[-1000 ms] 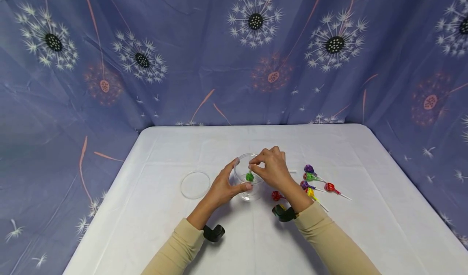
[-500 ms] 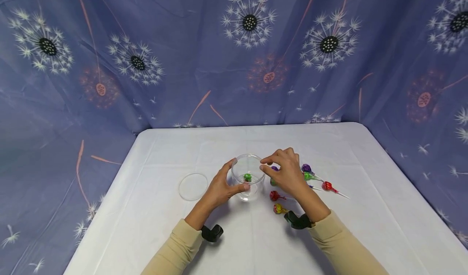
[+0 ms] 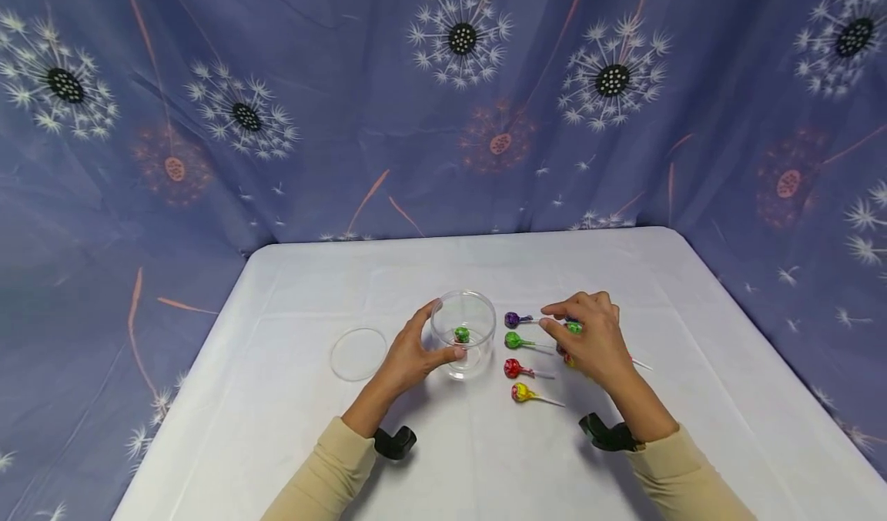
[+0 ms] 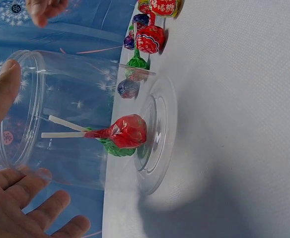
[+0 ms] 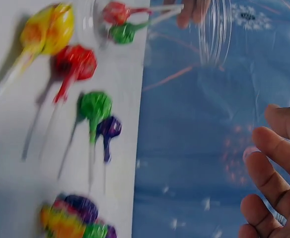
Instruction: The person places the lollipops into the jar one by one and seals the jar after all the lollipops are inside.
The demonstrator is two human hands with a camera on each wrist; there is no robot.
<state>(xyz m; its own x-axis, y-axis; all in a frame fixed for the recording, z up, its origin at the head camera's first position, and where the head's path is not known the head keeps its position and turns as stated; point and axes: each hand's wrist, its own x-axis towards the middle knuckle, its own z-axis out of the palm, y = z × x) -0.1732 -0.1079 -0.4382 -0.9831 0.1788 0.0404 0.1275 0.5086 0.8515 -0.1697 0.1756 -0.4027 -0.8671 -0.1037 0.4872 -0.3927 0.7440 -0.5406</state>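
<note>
My left hand [image 3: 410, 361] grips a clear plastic jar [image 3: 487, 342] around its side, thumb in front. The jar stands upright on the white table. Inside it, a red lollipop [image 4: 130, 131] and a green lollipop [image 4: 118, 148] lean with their sticks up. My right hand [image 3: 590, 338] hovers with nothing in it over the lollipops at the right, fingers loosely bent, partly hiding them. Between jar and hand lie a purple lollipop [image 3: 511, 319], a green one, a red lollipop [image 3: 512, 368] and a yellow lollipop [image 3: 521, 392] in a column, sticks pointing right.
A clear ring-like lid [image 3: 358, 354] lies flat to the left of the jar. Several more lollipops [image 5: 68, 218] are bunched beneath the right hand. A blue dandelion-print cloth [image 3: 333, 159] hangs behind the white table [image 3: 326, 282].
My right hand has let go of the green lollipop in the jar and moved right, over the bunched lollipops. The column of lollipops is uncovered. My left hand still holds the jar.
</note>
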